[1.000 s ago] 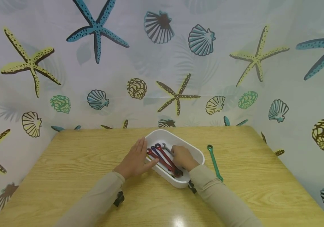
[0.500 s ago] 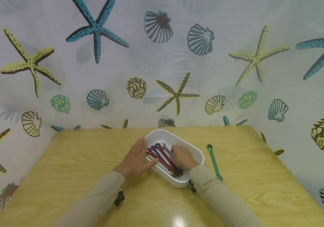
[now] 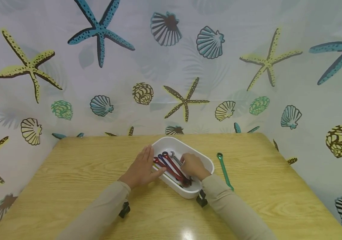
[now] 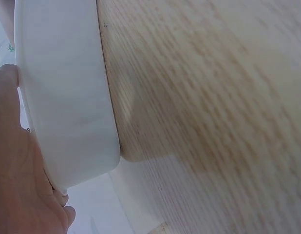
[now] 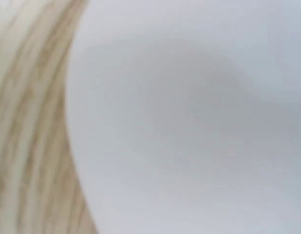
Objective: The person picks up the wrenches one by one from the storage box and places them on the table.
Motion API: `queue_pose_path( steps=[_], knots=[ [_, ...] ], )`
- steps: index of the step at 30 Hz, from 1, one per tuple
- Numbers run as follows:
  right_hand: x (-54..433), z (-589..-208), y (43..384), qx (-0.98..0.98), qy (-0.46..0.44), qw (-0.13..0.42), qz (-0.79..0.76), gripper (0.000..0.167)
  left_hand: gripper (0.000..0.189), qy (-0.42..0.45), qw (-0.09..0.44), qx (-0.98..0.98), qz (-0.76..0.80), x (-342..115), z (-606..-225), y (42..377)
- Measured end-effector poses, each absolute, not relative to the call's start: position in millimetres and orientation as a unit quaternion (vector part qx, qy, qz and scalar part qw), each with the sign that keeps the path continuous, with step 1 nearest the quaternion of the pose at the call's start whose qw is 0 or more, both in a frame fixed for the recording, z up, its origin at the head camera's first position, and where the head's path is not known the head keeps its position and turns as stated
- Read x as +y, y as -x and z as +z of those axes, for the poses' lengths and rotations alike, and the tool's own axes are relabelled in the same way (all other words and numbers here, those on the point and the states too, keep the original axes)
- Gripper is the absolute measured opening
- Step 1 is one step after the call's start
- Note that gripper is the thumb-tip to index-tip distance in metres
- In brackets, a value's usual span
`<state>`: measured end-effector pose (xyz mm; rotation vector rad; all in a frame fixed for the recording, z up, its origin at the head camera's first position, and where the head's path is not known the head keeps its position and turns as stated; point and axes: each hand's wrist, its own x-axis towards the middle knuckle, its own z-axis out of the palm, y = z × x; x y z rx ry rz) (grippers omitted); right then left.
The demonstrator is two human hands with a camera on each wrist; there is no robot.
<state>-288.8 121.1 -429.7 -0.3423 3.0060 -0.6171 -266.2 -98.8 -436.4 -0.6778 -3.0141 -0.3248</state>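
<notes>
A white plastic tray [image 3: 166, 144] lies at a slant on the table with several wrenches in it. My left hand [image 3: 141, 168] rests on its left rim, fingers extended and thumb reaching over the edge; the left wrist view shows that hand against the tray wall [image 4: 67, 97]. Inside the tray, the curled fingers of my right hand [image 3: 194, 165] hold a silver wrench [image 3: 175, 157], whose far end sticks out. Beside it lie a red wrench [image 3: 175, 163], a blue wrench [image 3: 165, 162] and another red one. The fingertips of the right hand are hidden.
A green wrench [image 3: 225, 170] lies on the wooden table [image 3: 266, 166], right of the tray. Patterned curtain [image 3: 123, 76] surrounds the table at the back and sides. Black wrist mounts [image 3: 201, 199] hang under the sleeves. White tray surface [image 5: 165, 122] fills most of the blurred right wrist view.
The head view has shifted slightly. Both hands stay at the tray; the right wrist has turned a little, showing more of its black mount. The wrenches stay almost where they were.
</notes>
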Motion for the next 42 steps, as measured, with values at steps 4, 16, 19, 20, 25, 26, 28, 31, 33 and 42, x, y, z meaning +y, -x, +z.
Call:
queue_pose_path(
  steps=[4, 16, 19, 20, 25, 26, 28, 31, 33, 42],
  knots=[
    [122, -429, 288, 0.972, 0.105, 0.026, -0.209, 0.013, 0.100, 0.220, 0.019, -0.970, -0.104, -100, -437, 267],
    [131, -402, 291, 0.962, 0.106, 0.026, -0.251, 0.014, 0.100, 0.214, 0.015, -0.971, -0.109, -100, -435, 266],
    [139, -397, 292, 0.956, 0.106, 0.033, -0.270, 0.016, 0.101, 0.214, 0.014, -0.971, -0.106, -99, -436, 267],
    [143, -395, 292, 0.955, 0.106, 0.035, -0.276, 0.016, 0.101, 0.215, 0.013, -0.971, -0.106, -99, -436, 267],
    [163, -385, 292, 0.946, 0.102, 0.034, -0.305, 0.020, 0.101, 0.212, 0.012, -0.972, -0.105, -98, -437, 266],
    [168, -382, 292, 0.945, 0.102, 0.033, -0.310, 0.021, 0.101, 0.211, 0.011, -0.972, -0.106, -98, -436, 266],
    [177, -378, 292, 0.942, 0.099, 0.035, -0.320, 0.022, 0.101, 0.213, 0.010, -0.971, -0.107, -97, -436, 265],
    [190, -374, 290, 0.940, 0.093, 0.036, -0.325, 0.023, 0.102, 0.217, 0.006, -0.970, -0.110, -98, -437, 264],
    [200, -373, 290, 0.941, 0.089, 0.036, -0.324, 0.024, 0.101, 0.220, 0.010, -0.969, -0.113, -99, -437, 264],
    [242, -375, 285, 0.944, 0.055, 0.044, -0.321, 0.028, 0.102, 0.219, 0.007, -0.969, -0.110, -100, -436, 266]
  ],
)
